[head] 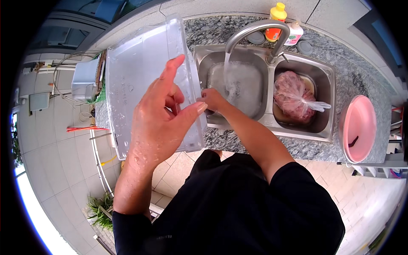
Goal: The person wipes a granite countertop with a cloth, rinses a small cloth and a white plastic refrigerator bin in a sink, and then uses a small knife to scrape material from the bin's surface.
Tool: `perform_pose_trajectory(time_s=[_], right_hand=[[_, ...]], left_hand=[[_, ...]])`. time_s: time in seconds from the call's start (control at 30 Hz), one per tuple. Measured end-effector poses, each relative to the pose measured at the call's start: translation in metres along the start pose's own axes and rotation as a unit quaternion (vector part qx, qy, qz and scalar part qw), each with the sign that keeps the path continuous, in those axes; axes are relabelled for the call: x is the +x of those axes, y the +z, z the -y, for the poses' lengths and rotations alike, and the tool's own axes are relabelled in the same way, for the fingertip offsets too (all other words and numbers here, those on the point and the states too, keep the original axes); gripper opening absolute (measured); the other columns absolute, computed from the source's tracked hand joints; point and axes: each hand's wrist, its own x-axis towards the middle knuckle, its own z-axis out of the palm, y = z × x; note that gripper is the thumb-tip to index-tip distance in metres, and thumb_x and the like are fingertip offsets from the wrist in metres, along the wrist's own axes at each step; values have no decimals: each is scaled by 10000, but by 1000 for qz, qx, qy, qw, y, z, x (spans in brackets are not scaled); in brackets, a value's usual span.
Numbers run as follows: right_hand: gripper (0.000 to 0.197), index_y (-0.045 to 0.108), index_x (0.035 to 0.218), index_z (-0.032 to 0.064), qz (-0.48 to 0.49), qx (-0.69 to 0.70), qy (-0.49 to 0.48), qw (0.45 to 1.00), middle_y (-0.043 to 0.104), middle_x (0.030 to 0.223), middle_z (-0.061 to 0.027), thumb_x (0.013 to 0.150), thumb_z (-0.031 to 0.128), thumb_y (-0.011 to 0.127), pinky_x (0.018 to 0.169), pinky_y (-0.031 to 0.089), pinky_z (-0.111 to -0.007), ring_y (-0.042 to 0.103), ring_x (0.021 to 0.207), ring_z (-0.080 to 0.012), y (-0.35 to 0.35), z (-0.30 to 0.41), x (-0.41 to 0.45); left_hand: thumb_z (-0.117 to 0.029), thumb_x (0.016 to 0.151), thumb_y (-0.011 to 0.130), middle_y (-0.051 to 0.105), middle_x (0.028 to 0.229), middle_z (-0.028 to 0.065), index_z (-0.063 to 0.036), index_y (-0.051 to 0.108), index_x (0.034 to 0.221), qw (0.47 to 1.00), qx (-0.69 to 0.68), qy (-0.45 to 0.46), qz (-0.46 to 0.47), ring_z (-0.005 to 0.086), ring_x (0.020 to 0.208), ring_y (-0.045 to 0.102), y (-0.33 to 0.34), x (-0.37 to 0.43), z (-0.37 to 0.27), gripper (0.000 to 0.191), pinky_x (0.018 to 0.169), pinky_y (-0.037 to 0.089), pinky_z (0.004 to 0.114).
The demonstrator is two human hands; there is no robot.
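A large clear plastic drawer [127, 73], wet with droplets and bearing moulded writing, is tilted beside the left basin of a steel sink [270, 118]. My left hand [162, 108] is in front of it, wet, with thumb and forefinger spread and the other fingers curled; nothing shows in its grasp. At the drawer's sink-side edge is my right hand [214, 99], closed at the edge with its fingertips partly hidden. Water [227, 68] runs from a curved steel faucet [251, 25] into the left basin, where water has pooled.
A tied clear plastic bag [295, 95] of reddish, meat-like contents sits in the right basin. A pink basin [358, 127] with a dark strip inside stands at the counter's right. Behind the faucet are a yellow-capped bottle [276, 20], a white pump bottle [294, 33] and grey round lids [305, 47].
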Motion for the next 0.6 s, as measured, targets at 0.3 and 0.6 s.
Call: perform_pose_trajectory(time_s=[0.3,0.6], right_hand=[[312,666,916,-22,-97,-150,-33,983,659,741,-94,821,263,753,642,489,-326,611,668,-165,-47,64,-99],[273,672,1013,-30,-165,-231,-32,958,657,768,-41,872,192,747,659,470,-260,576,699,-89,-30,79,-122]], left_hand=[[-79,868,734,488,713,-45,21,275,1542,965,-178,-125,-144,46,629,473,-94,-50,171,822,520,390,201],[-89,875,752,670,926,41,67,368,1486,898,-322,-260,-148,68,743,570,-31,-77,275,738,642,464,221]])
